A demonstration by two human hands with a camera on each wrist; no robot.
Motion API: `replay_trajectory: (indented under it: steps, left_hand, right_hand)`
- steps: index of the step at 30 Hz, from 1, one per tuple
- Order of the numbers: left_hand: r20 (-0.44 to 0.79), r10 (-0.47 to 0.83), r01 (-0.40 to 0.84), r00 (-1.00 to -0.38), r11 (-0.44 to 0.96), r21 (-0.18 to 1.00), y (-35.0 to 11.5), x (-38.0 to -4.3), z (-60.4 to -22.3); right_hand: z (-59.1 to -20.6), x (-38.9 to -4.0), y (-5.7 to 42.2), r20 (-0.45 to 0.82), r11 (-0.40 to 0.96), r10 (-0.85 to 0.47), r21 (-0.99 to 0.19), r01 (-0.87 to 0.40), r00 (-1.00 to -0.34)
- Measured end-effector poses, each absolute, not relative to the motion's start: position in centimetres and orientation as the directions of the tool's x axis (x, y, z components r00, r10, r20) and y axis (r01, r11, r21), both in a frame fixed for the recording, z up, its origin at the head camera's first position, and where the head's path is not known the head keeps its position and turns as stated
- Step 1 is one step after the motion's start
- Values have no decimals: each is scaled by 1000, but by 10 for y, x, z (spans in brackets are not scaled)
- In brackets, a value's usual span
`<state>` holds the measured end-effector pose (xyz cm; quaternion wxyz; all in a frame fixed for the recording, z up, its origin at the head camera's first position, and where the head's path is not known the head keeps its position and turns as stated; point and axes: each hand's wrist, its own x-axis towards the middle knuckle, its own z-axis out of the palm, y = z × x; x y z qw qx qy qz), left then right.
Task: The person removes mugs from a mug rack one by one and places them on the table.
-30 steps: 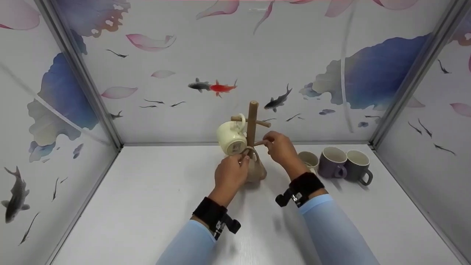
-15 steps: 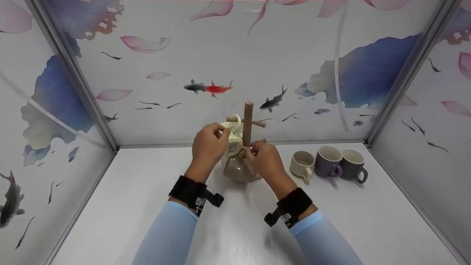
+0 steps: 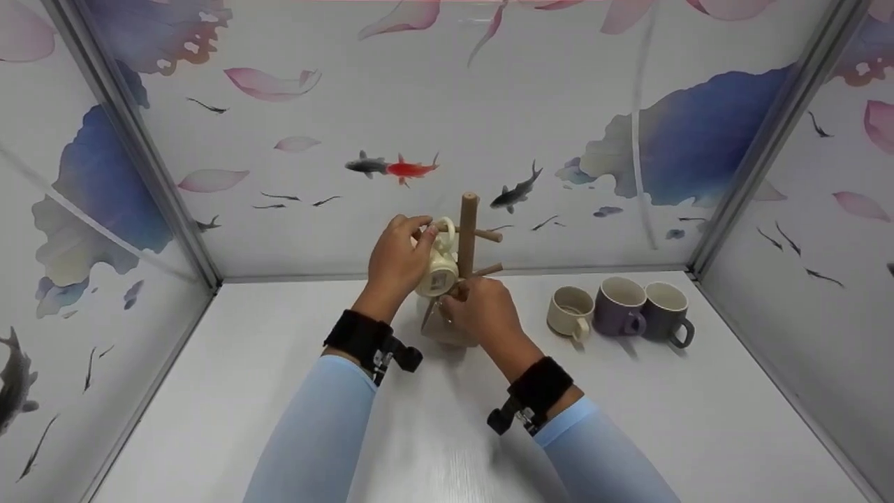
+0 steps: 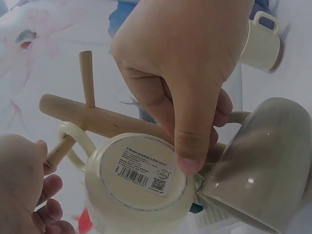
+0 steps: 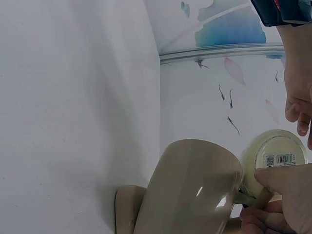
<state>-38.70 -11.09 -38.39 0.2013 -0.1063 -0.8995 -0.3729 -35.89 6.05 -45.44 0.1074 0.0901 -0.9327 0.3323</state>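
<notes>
A wooden mug tree stands near the back of the table. From its upper left peg a cream mug hangs by its handle, its labelled base facing me. My left hand pinches the end of that peg between thumb and fingers. Below hangs a taupe mug, tilted, with its handle close to my right hand. The right thumb and fingers are curled round a lower peg beside that handle. In the head view the right hand hides part of the taupe mug.
To the right stand a beige mug, a purple mug and a dark grey mug, all upright. Bare pegs jut from the tree's right side. A printed wall panel closes off the back.
My left hand has risen from the lower peg area to the upper left peg by the cream mug. My right hand has moved left from the lower right peg to the lower peg at the taupe mug.
</notes>
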Motion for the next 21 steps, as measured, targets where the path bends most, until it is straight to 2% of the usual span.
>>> replay_trajectory:
  steps: [10, 21]
  left_hand:
    - [448, -23, 302, -894, 707, 639, -100, -390, -379]
    - [478, -30, 319, -878, 708, 630, -98, -386, -381]
  right_hand:
    - [-449, -363, 69, 280, 752, -152, -589, -295, -948]
    - [-444, -368, 79, 210, 758, -202, -586, -288, -957]
